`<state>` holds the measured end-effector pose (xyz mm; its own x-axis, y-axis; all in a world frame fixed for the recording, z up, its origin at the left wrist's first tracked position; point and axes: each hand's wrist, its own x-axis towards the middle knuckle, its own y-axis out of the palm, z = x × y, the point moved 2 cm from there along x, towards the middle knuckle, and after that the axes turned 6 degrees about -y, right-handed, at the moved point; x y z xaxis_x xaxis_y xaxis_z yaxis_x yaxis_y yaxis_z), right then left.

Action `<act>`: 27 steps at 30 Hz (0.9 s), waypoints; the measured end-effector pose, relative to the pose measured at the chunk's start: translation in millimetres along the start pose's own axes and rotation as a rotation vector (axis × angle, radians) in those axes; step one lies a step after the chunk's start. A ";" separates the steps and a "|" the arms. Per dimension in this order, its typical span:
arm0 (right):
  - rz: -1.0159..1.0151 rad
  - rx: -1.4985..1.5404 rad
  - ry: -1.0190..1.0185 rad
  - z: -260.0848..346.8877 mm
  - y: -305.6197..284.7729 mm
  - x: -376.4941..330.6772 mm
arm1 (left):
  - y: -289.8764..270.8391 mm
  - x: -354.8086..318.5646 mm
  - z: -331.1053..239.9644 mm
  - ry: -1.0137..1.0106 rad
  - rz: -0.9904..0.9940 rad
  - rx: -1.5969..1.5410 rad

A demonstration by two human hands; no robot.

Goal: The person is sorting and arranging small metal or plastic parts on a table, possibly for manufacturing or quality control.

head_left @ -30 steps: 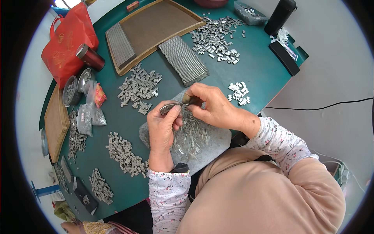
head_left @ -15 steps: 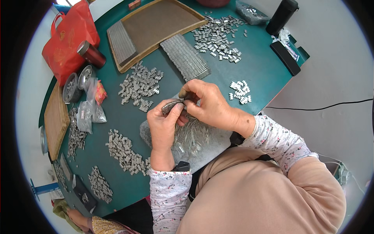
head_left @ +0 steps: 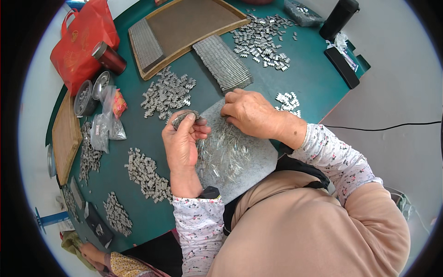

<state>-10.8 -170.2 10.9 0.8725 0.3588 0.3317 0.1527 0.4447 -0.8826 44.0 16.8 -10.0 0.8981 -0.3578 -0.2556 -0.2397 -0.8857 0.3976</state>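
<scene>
My left hand (head_left: 182,150) is closed on a short, slightly curved block of grey metal link pieces (head_left: 181,121), pinched between thumb and fingers. Apart from it, my right hand (head_left: 254,114) hovers at the upper edge of a heap of thin, shiny metal pins (head_left: 226,150). Its thumb and fingers are drawn together, and whatever is between them is hidden. The pins lie scattered on a grey, felt-like pad (head_left: 260,168) in front of me. Just beyond the right hand lies a ribbed slab of assembled grey links (head_left: 222,64).
Loose link pieces lie in heaps at left (head_left: 168,92), far right (head_left: 263,41) and near left (head_left: 145,175). A wooden tray (head_left: 194,44) stands at the back. Left are a red bag (head_left: 85,46), a tumbler (head_left: 109,58) and plastic bags (head_left: 108,127). Another person's hand (head_left: 92,254) shows lower left.
My hands were together at the block; now they are apart. The left has moved slightly left with the block, the right to the right over the pins, uncovering more of the pad.
</scene>
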 end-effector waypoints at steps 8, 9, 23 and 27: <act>0.028 -0.142 -0.130 6.0 6.1 3.7 | 2.2 -0.9 4.3 -0.017 0.034 0.027; 0.044 -0.155 -0.166 6.7 6.7 3.2 | 2.0 -1.0 4.6 -0.019 0.044 0.027; -0.032 -0.002 -0.128 6.2 1.0 1.9 | 9.4 -4.5 3.2 0.039 0.080 0.117; -0.224 0.598 0.146 2.8 -5.9 2.3 | 17.8 -8.6 2.4 0.105 0.122 0.219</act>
<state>-11.0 -169.7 17.8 0.9100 0.1079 0.4004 0.0904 0.8908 -0.4454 31.2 3.4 -2.8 0.8885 -0.4429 -0.1199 -0.4119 -0.8850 0.2170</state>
